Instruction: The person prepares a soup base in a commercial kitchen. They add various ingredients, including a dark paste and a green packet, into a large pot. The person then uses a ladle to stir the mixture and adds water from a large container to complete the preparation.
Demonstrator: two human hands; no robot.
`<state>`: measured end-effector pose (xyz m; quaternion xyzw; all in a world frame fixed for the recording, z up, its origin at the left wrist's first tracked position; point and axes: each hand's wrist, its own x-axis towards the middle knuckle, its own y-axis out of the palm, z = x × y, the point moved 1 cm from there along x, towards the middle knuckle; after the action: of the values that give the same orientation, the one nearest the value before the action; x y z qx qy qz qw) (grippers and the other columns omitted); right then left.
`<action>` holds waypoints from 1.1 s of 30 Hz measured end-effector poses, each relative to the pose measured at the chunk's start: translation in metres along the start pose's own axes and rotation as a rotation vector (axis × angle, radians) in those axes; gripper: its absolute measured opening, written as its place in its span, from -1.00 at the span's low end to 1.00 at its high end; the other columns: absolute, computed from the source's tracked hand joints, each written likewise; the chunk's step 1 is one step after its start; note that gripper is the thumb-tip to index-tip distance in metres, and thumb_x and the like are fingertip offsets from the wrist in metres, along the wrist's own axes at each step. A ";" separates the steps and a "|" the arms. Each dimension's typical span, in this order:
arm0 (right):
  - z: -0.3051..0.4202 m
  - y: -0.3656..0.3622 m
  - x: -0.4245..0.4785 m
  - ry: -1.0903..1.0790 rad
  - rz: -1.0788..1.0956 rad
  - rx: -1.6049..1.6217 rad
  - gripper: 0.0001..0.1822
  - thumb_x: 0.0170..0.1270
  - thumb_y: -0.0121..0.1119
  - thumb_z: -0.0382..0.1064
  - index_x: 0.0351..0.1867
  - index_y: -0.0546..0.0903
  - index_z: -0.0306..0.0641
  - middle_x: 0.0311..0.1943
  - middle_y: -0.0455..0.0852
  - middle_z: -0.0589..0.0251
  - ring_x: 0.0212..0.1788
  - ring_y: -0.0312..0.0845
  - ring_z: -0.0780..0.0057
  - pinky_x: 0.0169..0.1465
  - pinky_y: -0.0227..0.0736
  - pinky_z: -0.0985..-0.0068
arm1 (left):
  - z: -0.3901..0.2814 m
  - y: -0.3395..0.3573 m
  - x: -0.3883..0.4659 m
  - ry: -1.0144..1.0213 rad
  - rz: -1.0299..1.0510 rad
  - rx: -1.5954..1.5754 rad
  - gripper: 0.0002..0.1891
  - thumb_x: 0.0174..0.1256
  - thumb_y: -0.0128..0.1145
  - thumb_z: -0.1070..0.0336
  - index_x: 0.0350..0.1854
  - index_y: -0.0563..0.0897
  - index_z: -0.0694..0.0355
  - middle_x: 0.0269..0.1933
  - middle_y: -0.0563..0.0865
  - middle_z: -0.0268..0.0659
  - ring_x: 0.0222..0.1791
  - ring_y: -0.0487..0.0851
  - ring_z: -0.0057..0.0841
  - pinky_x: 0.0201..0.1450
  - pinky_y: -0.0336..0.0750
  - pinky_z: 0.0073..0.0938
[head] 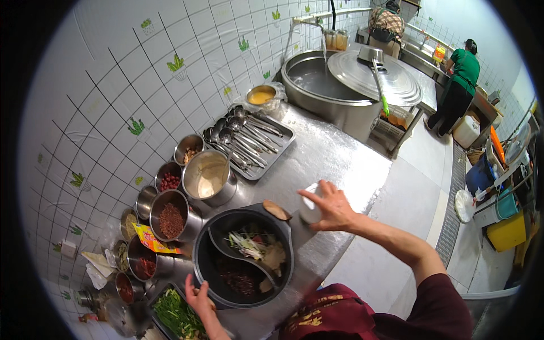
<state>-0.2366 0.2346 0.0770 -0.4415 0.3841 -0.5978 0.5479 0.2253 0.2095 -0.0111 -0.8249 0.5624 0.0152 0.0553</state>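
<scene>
My right hand [329, 206] is around a small round white-topped container [310, 204] on the steel worktop, right of a black divided hot pot [199, 255]. The pot's curved divider separates a side with shredded scallions [246, 245] and pale brown powder from a side with dark red seasoning [238, 281]. A brown shell-like scoop or dish [276, 210] lies at the pot's upper right rim. My left hand [199, 297] is at the pot's lower left edge, fingers apart, holding nothing, above a tray of chopped green vegetables [176, 312].
Steel containers of seasonings [171, 216] line the tiled wall, with a yellow packet [153, 242] among them. Behind stand a tray of steel ladles [255, 170], a bowl of yellow liquid [261, 97] and a large pot [331, 97] under running water. Two people work at the far counters.
</scene>
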 end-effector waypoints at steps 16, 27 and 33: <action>0.050 0.029 0.051 -0.225 0.438 -0.151 -0.01 -0.24 0.43 0.00 0.37 0.24 0.33 0.27 0.13 -0.31 0.15 0.28 -0.25 -0.07 0.52 -0.02 | -0.047 0.164 -0.174 -0.272 0.932 0.152 -0.29 0.28 0.21 0.43 0.45 0.16 0.18 0.15 0.60 -0.16 -0.03 0.62 -0.54 0.04 0.47 -0.60; 0.015 0.011 0.065 -0.570 0.566 -0.141 -0.01 -0.25 0.43 0.06 0.35 0.24 0.20 0.25 0.22 -0.23 0.05 0.34 -0.40 -0.02 0.56 0.05 | 0.044 0.337 -0.163 0.080 0.138 -0.306 -0.02 -0.02 0.42 0.48 0.43 0.03 0.23 0.35 0.23 -0.13 0.37 0.24 -0.29 0.37 0.24 -0.27; 0.005 -0.012 0.096 -0.560 0.871 0.192 -0.04 -0.19 0.42 0.04 0.36 0.24 0.11 0.20 0.34 -0.21 0.14 0.37 -0.28 0.14 0.46 0.09 | 0.016 0.328 -0.173 0.331 -0.001 -0.050 0.04 -0.06 0.48 0.39 0.43 0.00 0.19 0.32 0.26 -0.12 0.34 0.28 -0.33 0.33 0.28 -0.29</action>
<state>-0.2361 0.1401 0.0999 -0.3316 0.3145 -0.2064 0.8652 -0.1423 0.2530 -0.0361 -0.8174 0.5630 -0.1069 -0.0588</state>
